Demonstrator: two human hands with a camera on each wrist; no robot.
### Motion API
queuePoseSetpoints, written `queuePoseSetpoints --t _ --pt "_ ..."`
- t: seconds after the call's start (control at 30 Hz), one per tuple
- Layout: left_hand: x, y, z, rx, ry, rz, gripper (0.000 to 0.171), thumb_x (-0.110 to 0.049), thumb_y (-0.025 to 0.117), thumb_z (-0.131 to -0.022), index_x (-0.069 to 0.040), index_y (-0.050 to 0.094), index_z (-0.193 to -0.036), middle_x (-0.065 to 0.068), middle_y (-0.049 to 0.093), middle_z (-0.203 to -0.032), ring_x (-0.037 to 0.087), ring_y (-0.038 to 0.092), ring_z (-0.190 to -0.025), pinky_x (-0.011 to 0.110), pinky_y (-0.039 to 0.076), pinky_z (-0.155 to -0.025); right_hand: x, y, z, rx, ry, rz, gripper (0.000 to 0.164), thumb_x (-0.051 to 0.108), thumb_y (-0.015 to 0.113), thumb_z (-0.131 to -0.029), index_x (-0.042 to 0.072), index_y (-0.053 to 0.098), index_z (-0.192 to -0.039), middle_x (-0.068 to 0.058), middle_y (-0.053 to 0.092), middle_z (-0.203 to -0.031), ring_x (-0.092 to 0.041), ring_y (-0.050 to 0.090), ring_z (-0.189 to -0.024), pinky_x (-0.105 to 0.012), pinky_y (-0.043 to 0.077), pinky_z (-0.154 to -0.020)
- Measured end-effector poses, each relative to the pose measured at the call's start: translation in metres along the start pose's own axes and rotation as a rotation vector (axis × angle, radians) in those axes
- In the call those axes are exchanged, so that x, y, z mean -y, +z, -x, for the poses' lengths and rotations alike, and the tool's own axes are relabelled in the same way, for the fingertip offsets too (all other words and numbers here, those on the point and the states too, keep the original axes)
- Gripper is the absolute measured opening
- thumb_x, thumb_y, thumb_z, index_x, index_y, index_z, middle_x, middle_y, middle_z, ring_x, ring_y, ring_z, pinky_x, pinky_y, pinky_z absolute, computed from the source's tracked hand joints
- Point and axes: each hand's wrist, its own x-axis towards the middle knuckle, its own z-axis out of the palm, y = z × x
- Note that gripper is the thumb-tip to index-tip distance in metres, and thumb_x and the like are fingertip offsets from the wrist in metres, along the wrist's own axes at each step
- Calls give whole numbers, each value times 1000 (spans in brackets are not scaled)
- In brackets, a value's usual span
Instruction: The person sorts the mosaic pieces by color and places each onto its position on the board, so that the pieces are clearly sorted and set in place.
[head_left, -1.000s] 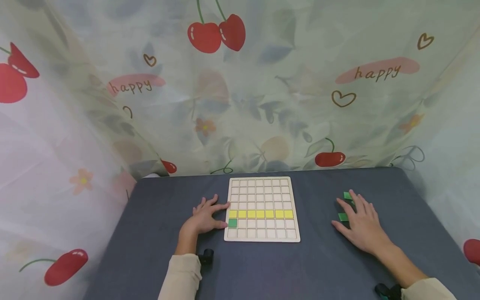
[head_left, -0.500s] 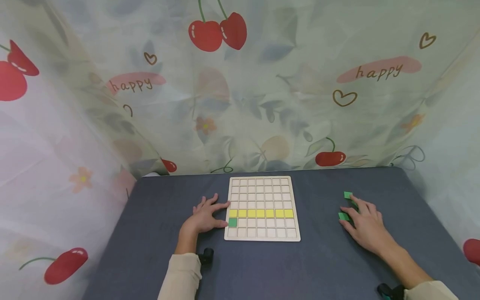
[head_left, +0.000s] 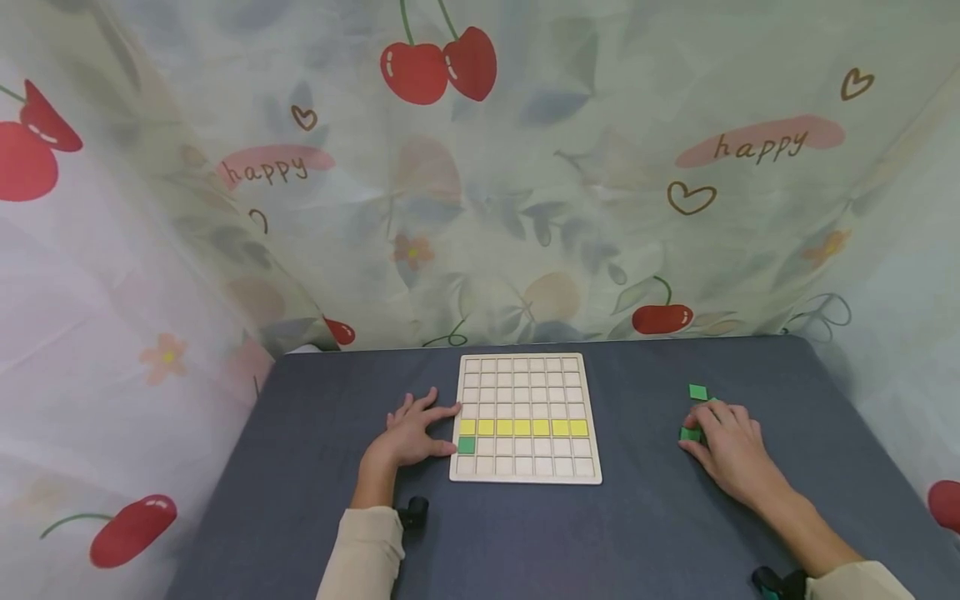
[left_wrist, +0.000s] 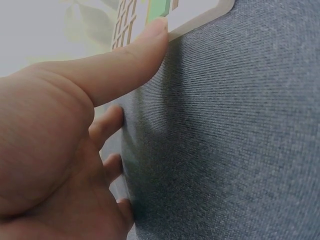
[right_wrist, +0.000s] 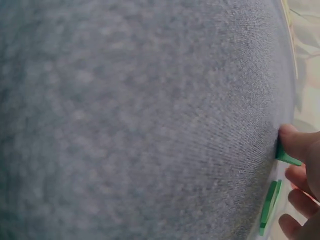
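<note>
My left hand (head_left: 407, 437) lies at the left edge of a pale gridded wooden board (head_left: 525, 477), its thumb and index finger spread and touching the rim. On the board, one row holds yellow tiles (head_left: 522, 427), and a single green tile (head_left: 467, 445) fills the leftmost cell of the row below. Over on the right, my right hand (head_left: 737, 454) pinches a small square green tile (head_left: 689, 434) between thumb and forefinger. In the right wrist view, the thumb presses this green tile (right_wrist: 286, 156), while other green tiles (right_wrist: 269, 209) lie close to the curled fingers.
A loose green tile (head_left: 698, 392) lies just beyond my right hand, with another partly hidden by the fingers. Dark grey cloth covers the table (head_left: 525, 542). A printed curtain (head_left: 510, 208) hangs behind and at both sides.
My right hand's fingers have come down and closed on the nearest green tile, uncovering the farther one. The left hand and board have stayed put.
</note>
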Motion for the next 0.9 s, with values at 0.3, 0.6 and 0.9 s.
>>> queuePoseSetpoints --t 0.3,0.6,0.9 --pt "2 0 0 1 7 2 72 -37 82 -85 -33 53 -150 9 20 -172 44 1 -160 72 4 -124 7 2 -6 13 -55 -38 27 13 87 -77 20 65 -90 10 64 -83 -13 55 -76 -35 44 -67" --pt "3 1 -1 -5 7 5 72 -38 83 -85 -32 53 -150 9 21 -172 44 2 -160 71 4 -124 27 2 -18 18 -36 -106 21 8 81 -85 15 78 -105 8 64 -87 -9 60 -76 -28 52 -66" --pt "2 2 -1 -3 5 -3 71 -38 82 -85 -33 52 -150 8 20 -172 44 1 -160 71 4 -124 42 10 -30 48 21 -186 27 5 74 -91 6 73 -118 -4 71 -100 -20 68 -88 -42 57 -77"
